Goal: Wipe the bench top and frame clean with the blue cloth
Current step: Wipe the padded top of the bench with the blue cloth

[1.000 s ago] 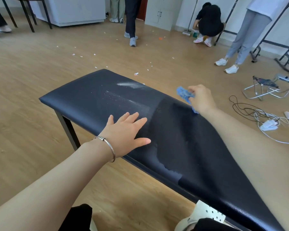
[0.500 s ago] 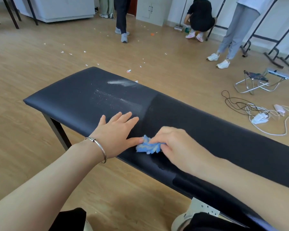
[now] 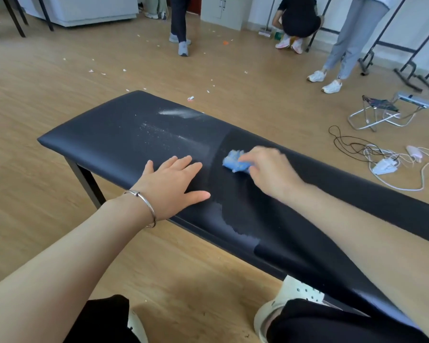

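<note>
Right fingers (image 3: 249, 157) round blue cloth (image 3: 234, 165); left fingers (image 3: 181, 165) flat on bench (image 3: 104, 142)

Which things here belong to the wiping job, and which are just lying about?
Job: blue cloth, gripped by the right hand; bench top; left hand, flat on it.
Lying about: folding stool; power strip; small scraps.

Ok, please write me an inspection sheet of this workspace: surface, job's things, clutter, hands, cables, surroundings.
Surface: bench top, white dust at left, darker wiped part at right.
Job's things: blue cloth, crumpled, on the bench top.
Clutter: white scraps on the floor.
Hands: left hand flat on the bench top; right hand grips the blue cloth.
Cables: black cable and power strip on the floor.
Surroundings: folding stool, crouching person, others standing.
</note>
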